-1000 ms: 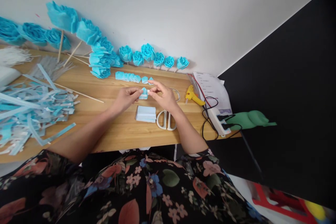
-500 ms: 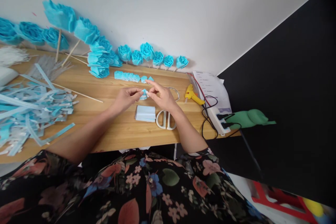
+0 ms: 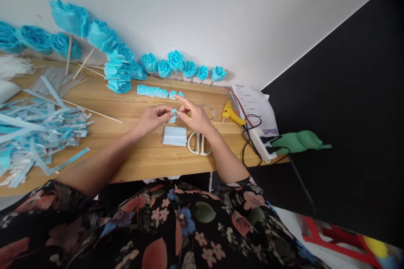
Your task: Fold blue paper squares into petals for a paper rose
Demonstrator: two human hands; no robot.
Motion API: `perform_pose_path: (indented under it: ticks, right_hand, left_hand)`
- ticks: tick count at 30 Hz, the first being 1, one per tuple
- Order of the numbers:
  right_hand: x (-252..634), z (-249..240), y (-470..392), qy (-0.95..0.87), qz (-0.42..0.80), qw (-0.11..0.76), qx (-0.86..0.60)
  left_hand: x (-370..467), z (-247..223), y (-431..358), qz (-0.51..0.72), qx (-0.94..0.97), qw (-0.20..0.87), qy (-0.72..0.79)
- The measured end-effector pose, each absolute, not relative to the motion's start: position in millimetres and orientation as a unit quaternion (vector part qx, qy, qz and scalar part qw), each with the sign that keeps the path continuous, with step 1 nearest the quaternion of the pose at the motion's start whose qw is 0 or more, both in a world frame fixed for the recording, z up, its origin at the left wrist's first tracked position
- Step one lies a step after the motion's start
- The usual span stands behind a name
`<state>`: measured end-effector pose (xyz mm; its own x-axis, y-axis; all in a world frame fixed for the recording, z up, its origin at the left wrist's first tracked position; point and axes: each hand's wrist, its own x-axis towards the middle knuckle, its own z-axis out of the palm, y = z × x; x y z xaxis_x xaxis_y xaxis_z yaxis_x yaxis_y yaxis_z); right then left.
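Between my two hands is a small folded piece of light-blue paper [image 3: 172, 118], held over the middle of the table. My left hand [image 3: 153, 117] pinches its left side with thumb and fingers. On the other side my right hand [image 3: 195, 117] pinches it between thumb and fingers, the index finger stretched out above. Just below lies a stack of pale-blue paper squares [image 3: 174, 135]. White-handled scissors [image 3: 198, 143] rest partly under my right wrist. Behind my hands, a row of folded blue paper pieces [image 3: 152, 91] lies on the wood.
Blue paper flowers [image 3: 176, 61] stand along the wall, larger ones [image 3: 70, 17] on sticks at left. A heap of paper strips [image 3: 41, 134] covers the left side. At right are a yellow glue gun [image 3: 232, 113], a white power strip [image 3: 261, 145] with cables, and printed sheets [image 3: 257, 107].
The blue paper between my fingers has become narrower, folded further together. Both hands have stayed in nearly the same place.
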<state>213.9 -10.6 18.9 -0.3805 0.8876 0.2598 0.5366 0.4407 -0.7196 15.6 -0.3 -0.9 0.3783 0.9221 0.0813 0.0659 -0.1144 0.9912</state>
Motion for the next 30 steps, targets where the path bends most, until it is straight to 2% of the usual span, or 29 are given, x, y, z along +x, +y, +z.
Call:
perform_pose_path:
  ticks: [11, 19, 26, 30]
  right_hand:
    - [209, 19, -13, -0.808, 0.264, 0.287, -0.441]
    - [211, 18, -10, -0.758, 0.328, 0.339, -0.450]
    - [216, 17, -4, -0.711, 0.314, 0.383, -0.499]
    - [217, 17, -3, -0.704, 0.340, 0.388, -0.488]
  left_hand:
    - [16, -3, 1, 0.389, 0.647, 0.513, 0.409]
    - [21, 4, -3, 0.448, 0.562, 0.540, 0.438]
    - [17, -3, 5, 0.526, 0.496, 0.539, 0.432]
    - [16, 0, 3, 0.518, 0.498, 0.558, 0.416]
